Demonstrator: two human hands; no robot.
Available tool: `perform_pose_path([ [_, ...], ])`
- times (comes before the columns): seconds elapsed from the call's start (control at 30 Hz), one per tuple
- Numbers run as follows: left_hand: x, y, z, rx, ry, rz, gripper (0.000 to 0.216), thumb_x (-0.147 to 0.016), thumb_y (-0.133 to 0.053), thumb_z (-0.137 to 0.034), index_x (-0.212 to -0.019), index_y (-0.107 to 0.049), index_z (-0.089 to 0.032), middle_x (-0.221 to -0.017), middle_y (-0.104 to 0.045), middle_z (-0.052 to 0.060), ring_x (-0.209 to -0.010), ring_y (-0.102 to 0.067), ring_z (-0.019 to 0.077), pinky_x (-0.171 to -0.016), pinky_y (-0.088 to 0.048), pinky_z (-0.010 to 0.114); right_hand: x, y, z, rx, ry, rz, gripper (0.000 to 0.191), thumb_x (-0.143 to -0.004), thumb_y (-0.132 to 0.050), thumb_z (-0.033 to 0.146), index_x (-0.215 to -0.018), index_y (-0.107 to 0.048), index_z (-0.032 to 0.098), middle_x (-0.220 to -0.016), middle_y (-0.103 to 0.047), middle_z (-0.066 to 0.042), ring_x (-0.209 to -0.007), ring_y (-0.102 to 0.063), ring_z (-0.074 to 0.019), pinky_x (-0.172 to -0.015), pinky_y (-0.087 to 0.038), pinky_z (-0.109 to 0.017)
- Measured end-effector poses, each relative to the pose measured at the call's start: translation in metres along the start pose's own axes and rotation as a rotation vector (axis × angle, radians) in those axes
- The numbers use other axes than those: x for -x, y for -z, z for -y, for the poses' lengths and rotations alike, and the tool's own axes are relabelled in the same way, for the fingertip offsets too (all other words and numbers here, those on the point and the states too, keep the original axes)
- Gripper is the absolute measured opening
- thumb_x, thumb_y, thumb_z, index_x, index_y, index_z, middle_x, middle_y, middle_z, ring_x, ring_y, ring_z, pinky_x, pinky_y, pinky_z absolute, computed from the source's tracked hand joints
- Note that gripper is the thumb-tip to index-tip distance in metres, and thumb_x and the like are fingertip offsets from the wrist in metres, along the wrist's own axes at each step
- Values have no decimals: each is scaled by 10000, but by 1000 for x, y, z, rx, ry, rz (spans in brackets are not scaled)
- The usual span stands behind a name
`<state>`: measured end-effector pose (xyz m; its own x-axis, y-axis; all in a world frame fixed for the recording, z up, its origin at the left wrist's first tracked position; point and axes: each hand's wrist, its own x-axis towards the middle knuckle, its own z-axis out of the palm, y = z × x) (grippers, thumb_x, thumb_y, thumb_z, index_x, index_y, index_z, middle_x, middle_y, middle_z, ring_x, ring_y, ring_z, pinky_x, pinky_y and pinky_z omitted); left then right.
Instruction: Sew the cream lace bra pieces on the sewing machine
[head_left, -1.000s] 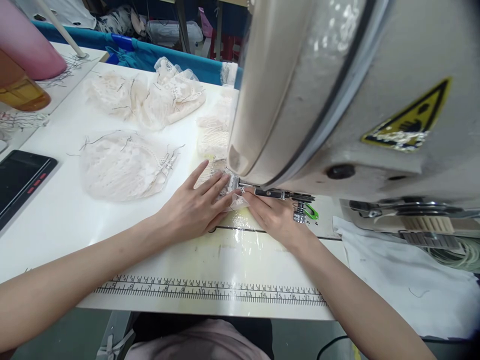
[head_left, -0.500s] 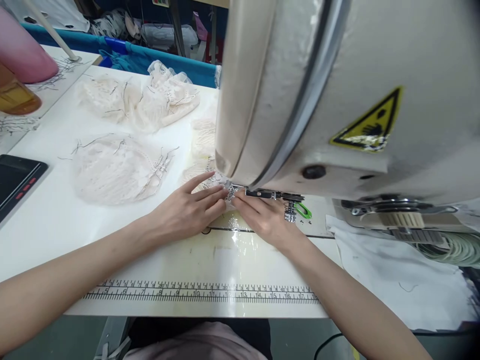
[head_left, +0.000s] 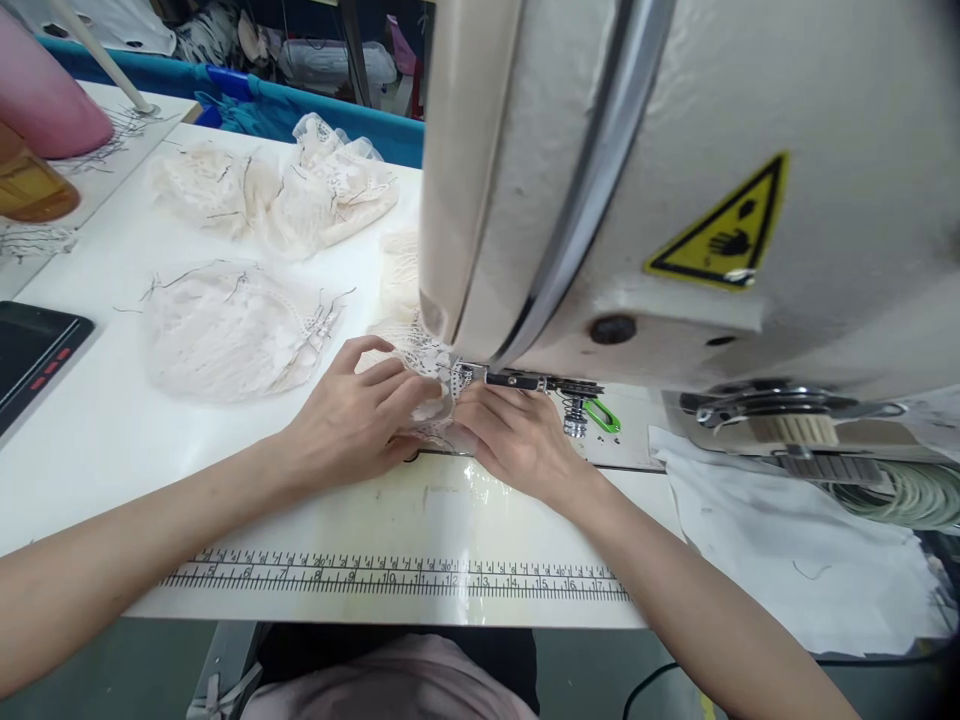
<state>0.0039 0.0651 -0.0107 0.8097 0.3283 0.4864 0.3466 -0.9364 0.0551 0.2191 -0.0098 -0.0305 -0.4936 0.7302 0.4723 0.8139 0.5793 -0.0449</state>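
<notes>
White lace fabric (head_left: 420, 350) lies under the head of a sewing machine (head_left: 480, 180), partly hidden by the machine and my fingers. My left hand (head_left: 367, 410) has its fingers bent over the lace, the near edge pinched toward the thumb. Close on the other side, my right hand (head_left: 517, 430) keeps its fingers pressed together on the lace beside the presser foot area. The fingertips of that hand are partly covered by the metal guide (head_left: 517, 380). A green clip-like part (head_left: 602, 415) sits just right of the guide.
Cream lace pieces with loose dark threads, one round (head_left: 232, 335) and one crumpled (head_left: 277, 200), lie left. A dark phone-like device (head_left: 37, 350) rests at the left edge. A ruler strip (head_left: 390, 577) runs along the front; white cloth (head_left: 780, 560) lies right.
My left fingers have gone from flat and stretched to bent, drawing back slightly from the needle area. More lace shows between the hands. My right fingers have curled in. The view has shifted slightly.
</notes>
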Motion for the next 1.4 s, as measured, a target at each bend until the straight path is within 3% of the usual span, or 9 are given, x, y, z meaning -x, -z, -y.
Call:
perform_pose_path([
  [0.13,0,3,2,-43,-130,-19,146,-913,-508,-138,-788,-552,-198,-648,-633,-58,-626,-587,124,-906,-402,376,-4,6,4,-82,43,-74,112,-908,-536,99,-924,-559,207,-778,-644,40,-817,-570,-119,-687,-393,-272],
  [0.33,-3,4,0,-102,-202,-78,220,-938,-532,-147,-723,-546,-193,-589,-560,-66,-584,-505,110,-854,-395,362,-10,8,7,-81,139,-157,44,-913,-618,180,-885,-607,212,-783,-679,37,-826,-599,-120,-844,-452,-311],
  [0.5,-2,4,-2,-156,-244,-110,255,-931,-539,-126,-689,-514,-204,-560,-510,-73,-560,-478,112,-797,-430,345,-7,6,6,-72,170,-154,146,-867,-632,66,-839,-611,207,-799,-689,46,-903,-630,-118,-968,-471,-339],
  [0.57,-2,4,-2,-140,-273,-104,211,-931,-539,-129,-733,-546,-202,-627,-589,-54,-615,-544,124,-781,-455,336,-6,7,6,-90,184,-147,144,-863,-637,54,-844,-622,196,-841,-711,37,-922,-641,-119,-985,-481,-329],
  [0.67,0,1,-1,-63,-239,-19,135,-957,-491,-190,-955,-620,-153,-977,-723,70,-945,-659,197,-851,-501,345,-4,8,7,-101,192,-145,108,-874,-646,75,-894,-658,180,-892,-742,26,-936,-664,-130,-942,-517,-303],
  [0.73,0,-2,1,0,-193,66,298,-973,-438,-241,-1168,-590,-76,-1191,-680,163,-1173,-607,252,-954,-499,373,-3,9,7,-92,185,-145,100,-878,-647,85,-906,-673,177,-898,-753,26,-928,-677,-139,-887,-539,-294],
  [0.8,2,-5,3,43,-175,138,432,-974,-404,-281,-1305,-519,-29,-1281,-634,198,-1275,-550,278,-1035,-472,402,-4,8,8,-82,183,-138,94,-873,-650,86,-893,-677,174,-881,-756,28,-901,-685,-144,-851,-550,-294],
  [1.2,-1,0,17,53,-190,298,523,-902,-463,-273,-1404,-482,-130,-1301,-642,129,-1303,-534,286,-1106,-410,467,-9,7,10,-59,223,-156,107,-895,-610,103,-857,-678,176,-838,-745,37,-836,-675,-128,-772,-543,-252],
  [1.4,-4,4,24,69,-203,314,543,-892,-476,-277,-1418,-470,-144,-1300,-645,127,-1283,-551,287,-1109,-385,484,-11,4,11,-77,241,-187,94,-909,-611,126,-857,-679,167,-840,-743,40,-835,-678,-114,-756,-540,-241],
])
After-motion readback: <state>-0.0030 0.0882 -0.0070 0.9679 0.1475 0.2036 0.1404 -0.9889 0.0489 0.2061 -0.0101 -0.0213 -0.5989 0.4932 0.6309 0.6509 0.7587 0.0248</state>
